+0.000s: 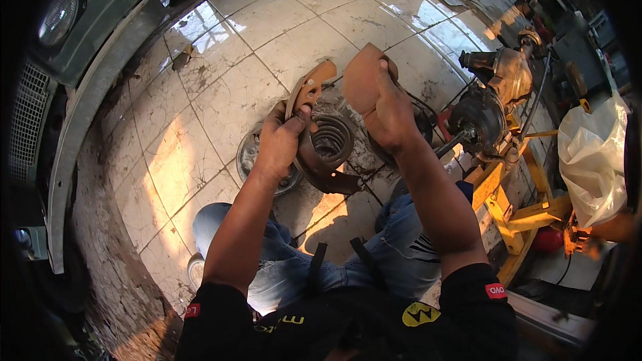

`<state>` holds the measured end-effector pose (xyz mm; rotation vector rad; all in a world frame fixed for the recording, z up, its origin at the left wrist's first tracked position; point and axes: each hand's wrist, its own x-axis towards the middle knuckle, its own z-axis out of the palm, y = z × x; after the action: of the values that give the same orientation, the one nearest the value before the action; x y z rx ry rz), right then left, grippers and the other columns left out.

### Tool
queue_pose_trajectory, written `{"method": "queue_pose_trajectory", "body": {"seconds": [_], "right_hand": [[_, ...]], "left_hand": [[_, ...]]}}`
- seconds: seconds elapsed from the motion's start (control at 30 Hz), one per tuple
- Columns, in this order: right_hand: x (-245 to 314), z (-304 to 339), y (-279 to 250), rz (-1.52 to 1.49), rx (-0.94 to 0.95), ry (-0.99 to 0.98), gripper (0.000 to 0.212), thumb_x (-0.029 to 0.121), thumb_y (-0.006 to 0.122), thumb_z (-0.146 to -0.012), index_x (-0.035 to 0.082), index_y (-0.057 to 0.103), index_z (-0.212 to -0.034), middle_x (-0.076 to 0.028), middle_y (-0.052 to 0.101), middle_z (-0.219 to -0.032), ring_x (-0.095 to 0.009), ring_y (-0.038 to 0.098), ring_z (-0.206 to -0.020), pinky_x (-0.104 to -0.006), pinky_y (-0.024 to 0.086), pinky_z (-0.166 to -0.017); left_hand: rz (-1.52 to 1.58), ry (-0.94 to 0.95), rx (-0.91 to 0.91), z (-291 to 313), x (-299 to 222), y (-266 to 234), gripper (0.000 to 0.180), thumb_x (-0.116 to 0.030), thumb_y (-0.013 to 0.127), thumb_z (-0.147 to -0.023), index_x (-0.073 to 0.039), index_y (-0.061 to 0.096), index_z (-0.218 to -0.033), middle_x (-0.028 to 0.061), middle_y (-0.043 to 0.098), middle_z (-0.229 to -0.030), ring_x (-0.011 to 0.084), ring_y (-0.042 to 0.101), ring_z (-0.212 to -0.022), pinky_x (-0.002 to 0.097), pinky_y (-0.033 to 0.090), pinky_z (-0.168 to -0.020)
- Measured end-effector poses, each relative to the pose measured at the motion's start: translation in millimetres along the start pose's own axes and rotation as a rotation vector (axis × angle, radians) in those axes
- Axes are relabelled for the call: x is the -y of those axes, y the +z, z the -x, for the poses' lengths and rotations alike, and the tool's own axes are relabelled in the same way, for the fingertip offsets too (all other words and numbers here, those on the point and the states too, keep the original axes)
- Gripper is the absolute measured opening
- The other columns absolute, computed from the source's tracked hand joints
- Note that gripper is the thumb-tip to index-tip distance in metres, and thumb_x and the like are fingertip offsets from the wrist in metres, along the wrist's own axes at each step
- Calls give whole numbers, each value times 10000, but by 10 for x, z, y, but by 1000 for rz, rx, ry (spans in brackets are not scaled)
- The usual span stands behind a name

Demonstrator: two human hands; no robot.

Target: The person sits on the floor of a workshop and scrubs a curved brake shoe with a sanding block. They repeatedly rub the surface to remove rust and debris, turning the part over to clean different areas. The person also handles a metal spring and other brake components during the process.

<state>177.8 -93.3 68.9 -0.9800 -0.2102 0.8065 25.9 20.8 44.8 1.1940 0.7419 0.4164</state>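
My left hand (pixel 277 142) is closed around the web of a curved brown brake shoe (pixel 319 172), thumb and fingers pinching it near the middle. The shoe is held upright above the floor, its hollow side to the right. To its right, my right hand (pixel 390 115) grips a sheet of reddish-brown sandpaper (pixel 361 85), thumb on top and the sheet bent over the fingers. The sandpaper and the shoe are apart. Behind the shoe a coil spring (pixel 338 135) stands on the floor, partly covered by it. A round metal part (pixel 249 154) lies behind my left hand.
An axle assembly (pixel 498 87) rests at the right on a yellow stand (pixel 496 210), with a clear plastic bag (pixel 592 160) beyond. A vehicle front with a grey bumper (pixel 80 120) fills the left. Pale tiles (pixel 221 87) cover the floor.
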Motion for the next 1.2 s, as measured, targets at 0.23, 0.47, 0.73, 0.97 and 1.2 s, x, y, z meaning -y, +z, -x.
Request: {"method": "queue_pose_trajectory", "body": {"seconds": [0.23,0.47,0.73,0.97,1.2], "right_hand": [[-107,-80,-275,340,366,-403,458,288,423,-1032,-25,396,-1365,-137,528,-1302,-253,547,-1190,-353,467,-1006],[28,84,75,-246,118,91,548,426,352,-1042,-23,400,-1351,-174,507,-1275,-269,565,-1147,-404,525,-924],[42,50,20,-252,91,60,485,375,342,-1052,-10,413,-1338,-157,511,-1274,-275,578,-1135,-412,527,-934],[94,-8,-39,-148,129,-67,465,365,384,-1044,10,416,-1343,-140,510,-1282,-254,556,-1162,-385,510,-943],[335,24,10,-30,-74,-193,424,345,435,-1036,28,483,-1313,-130,575,-1169,-201,564,-1115,-332,490,-907]], "left_hand": [[63,-122,92,77,44,143,312,-250,638,-933,13,574,-1089,81,614,-792,145,579,-669,275,476,-584],[124,-98,46,72,29,194,293,-210,618,-944,5,553,-1133,90,625,-809,136,571,-705,265,462,-624],[81,-47,56,23,153,164,342,-279,627,-945,-6,545,-1133,98,627,-815,135,560,-709,271,458,-631],[75,-157,133,74,31,125,385,-317,634,-944,-1,531,-1139,102,631,-836,134,582,-722,271,473,-646],[-226,241,67,112,132,159,207,-171,618,-958,-15,549,-1073,49,618,-837,108,577,-753,255,481,-678]]}}
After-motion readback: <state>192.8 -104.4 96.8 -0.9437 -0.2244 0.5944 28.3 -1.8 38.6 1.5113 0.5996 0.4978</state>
